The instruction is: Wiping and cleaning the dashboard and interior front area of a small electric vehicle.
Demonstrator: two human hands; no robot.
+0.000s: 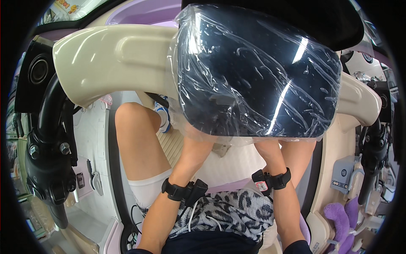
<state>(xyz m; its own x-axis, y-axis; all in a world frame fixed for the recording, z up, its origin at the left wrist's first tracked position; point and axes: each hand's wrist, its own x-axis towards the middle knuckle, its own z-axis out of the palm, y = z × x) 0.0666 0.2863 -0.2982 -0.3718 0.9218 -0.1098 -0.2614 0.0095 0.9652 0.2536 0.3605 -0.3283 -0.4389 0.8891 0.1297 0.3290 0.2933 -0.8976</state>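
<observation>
A dark glossy display panel [258,76], wrapped in clear plastic film [203,91], fills the upper middle. Both my arms reach forward beneath its lower edge. Of my left hand [202,137] only the wrist end shows, partly behind the film. My right hand [265,144] also disappears under the panel, a little to the right. The panel covers the fingers of both, so what they touch or hold is hidden. Black straps with small boxes circle my forearms, the left strap [177,190] and the right strap [280,180].
A cream handlebar cover [110,59] extends left from the panel, with a black handlebar assembly [50,165] below it. Another black handlebar assembly [374,144] stands at right. A white sheet [230,167] lies between my legs. Purple plush straps [340,218] are at lower right.
</observation>
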